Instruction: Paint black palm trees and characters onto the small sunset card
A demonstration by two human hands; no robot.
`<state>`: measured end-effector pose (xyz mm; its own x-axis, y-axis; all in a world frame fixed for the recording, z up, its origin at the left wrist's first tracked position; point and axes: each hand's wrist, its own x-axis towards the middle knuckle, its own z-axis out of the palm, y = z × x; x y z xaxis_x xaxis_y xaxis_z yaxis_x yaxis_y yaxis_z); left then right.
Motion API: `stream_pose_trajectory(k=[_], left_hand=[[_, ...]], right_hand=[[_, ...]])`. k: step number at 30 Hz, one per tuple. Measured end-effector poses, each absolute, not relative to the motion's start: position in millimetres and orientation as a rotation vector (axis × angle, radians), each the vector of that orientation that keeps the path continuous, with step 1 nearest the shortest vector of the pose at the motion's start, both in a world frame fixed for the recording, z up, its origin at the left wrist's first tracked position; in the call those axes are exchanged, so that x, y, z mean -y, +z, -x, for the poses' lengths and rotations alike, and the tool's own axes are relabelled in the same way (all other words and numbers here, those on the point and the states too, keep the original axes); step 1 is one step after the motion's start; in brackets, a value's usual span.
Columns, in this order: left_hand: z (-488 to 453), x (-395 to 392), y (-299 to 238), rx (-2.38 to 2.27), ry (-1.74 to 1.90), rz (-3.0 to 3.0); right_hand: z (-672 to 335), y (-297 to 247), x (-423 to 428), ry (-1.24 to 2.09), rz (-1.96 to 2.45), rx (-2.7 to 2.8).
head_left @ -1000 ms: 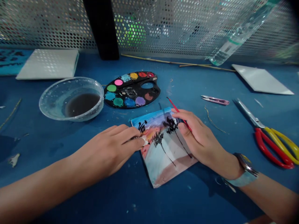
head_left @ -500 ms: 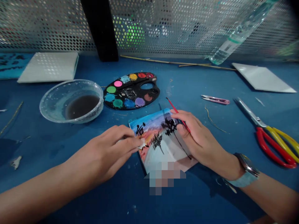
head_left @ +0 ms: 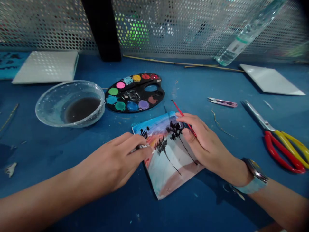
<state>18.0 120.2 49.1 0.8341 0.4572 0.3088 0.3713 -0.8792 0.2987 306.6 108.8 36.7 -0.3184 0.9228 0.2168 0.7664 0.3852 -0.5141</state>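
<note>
A small painted canvas (head_left: 169, 162) lies tilted on the blue table, with a blue and purple sky, orange patches and black trees on long thin trunks. My left hand (head_left: 116, 158) is closed in a pinch on a crumpled white tissue (head_left: 143, 146), which touches the canvas's left part. My right hand (head_left: 207, 141) rests on the canvas's right edge and holds a thin red paintbrush (head_left: 182, 115) between thumb and fingers, its tip pointing up and left. Part of the brush is hidden by that hand, and most of the tissue by the left fingers.
A clear bowl of dark water (head_left: 70, 104) and a black paint palette (head_left: 135, 93) stand behind the canvas. To the right lie pink thread snips (head_left: 222, 102) and red-and-yellow scissors (head_left: 272, 132). A water bottle (head_left: 241, 42) leans on the perforated screen. White canvases (head_left: 45, 67) lie at the back.
My left hand has slid slightly right across the canvas with the tissue. My right hand stays nearly still. The view has shifted a little.
</note>
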Motion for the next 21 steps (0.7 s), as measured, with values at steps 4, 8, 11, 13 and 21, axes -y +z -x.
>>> stream_pose_trajectory(k=[4, 8, 11, 13, 21], left_hand=[[-13, -125, 59, -0.559, 0.371, -2.867], [-11, -127, 62, -0.537, 0.323, -2.899], [-11, -126, 63, -0.558, 0.306, -2.933], [-11, -125, 64, -0.56, 0.332, -2.965], [30, -89, 75, -0.858, 0.315, -3.006]], right_hand=[[-307, 38, -108, 0.446, 1.452, 2.169], [-307, 36, -109, 0.461, 1.453, 2.163], [-307, 36, -109, 0.46, 1.44, 2.157], [-307, 37, -109, 0.456, 1.432, 2.149], [-306, 36, -113, 0.378, 1.393, 2.166]])
